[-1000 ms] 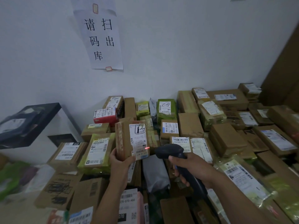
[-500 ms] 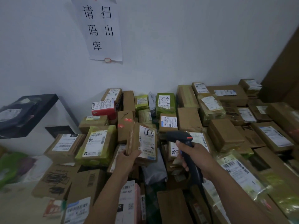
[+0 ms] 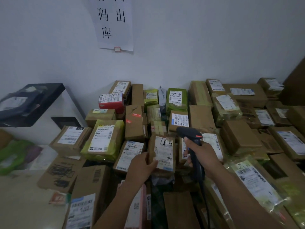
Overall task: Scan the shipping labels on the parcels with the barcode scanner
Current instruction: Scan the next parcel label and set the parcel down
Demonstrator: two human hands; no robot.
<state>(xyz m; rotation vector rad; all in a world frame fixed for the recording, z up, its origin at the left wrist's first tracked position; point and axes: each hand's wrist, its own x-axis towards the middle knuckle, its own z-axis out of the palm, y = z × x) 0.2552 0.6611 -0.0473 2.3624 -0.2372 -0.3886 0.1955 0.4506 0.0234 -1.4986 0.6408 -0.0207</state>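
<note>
Held parcel: a brown carton point(image 3: 152, 146) stands upright in the near middle of the pile, its white shipping label point(image 3: 164, 154) facing the camera, with black handwriting at the label's top.
Left hand: the left hand point(image 3: 140, 166) grips the carton's lower left edge, thumb across the front at the label's lower corner.
Barcode scanner: the dark scanner point(image 3: 188, 133) is just right of the carton, its head level with the carton's top; it seems to point left, though the angle is hard to read.
Right hand: the right hand point(image 3: 203, 156) is wrapped round the scanner's handle.
Pile: cartons and bags, most labelled, cover whatever carries them and reach back to the wall.
Neighbours: a green-wrapped parcel point(image 3: 103, 141) lies left of the carton, and a red box point(image 3: 111, 101) behind that.
Wall: a paper notice point(image 3: 115, 23) with Chinese characters hangs above the pile.
</note>
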